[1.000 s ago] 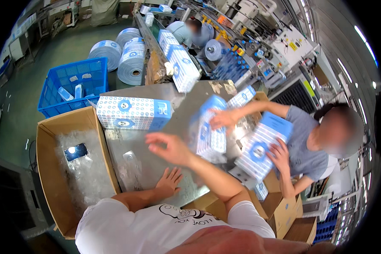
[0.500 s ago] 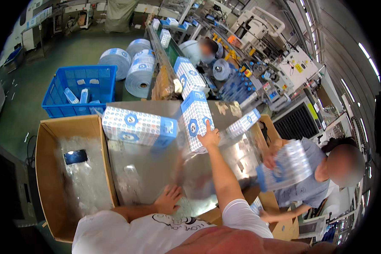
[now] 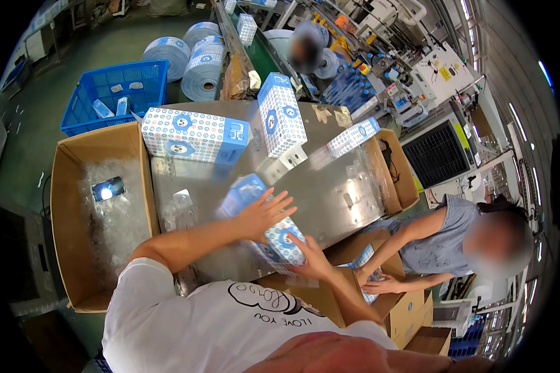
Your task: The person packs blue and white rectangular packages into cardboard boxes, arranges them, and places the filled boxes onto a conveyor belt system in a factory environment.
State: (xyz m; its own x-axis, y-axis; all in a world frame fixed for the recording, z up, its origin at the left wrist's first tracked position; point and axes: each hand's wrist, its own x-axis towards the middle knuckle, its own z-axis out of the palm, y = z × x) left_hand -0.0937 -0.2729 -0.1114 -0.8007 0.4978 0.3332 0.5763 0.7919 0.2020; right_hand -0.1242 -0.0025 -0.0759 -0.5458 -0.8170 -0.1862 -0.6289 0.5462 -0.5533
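Both my hands hold one blue-and-white patterned pack (image 3: 282, 238) over the near edge of the metal table (image 3: 342, 193). My left hand (image 3: 262, 213) lies across its top with the fingers spread. My right hand (image 3: 309, 258) grips its near end from below. The pack is blurred and tilted, with its blue end pointing away from me. Three more such packs are farther back on the table: a long one lying flat (image 3: 193, 135), one upright (image 3: 282, 118) and a smaller one tilted (image 3: 353, 137).
An open cardboard box (image 3: 68, 180) lined with clear plastic stands at the left, with a blue crate (image 3: 112, 93) and film rolls (image 3: 168, 53) beyond. At the right a co-worker's hands (image 3: 379, 283) reach into a carton. Another person (image 3: 305, 50) stands by the conveyor.
My right hand has come back from the upright pack, and my left hand has lifted off the table. Both now hold a pack near me. The co-worker's hands have dropped into the carton.
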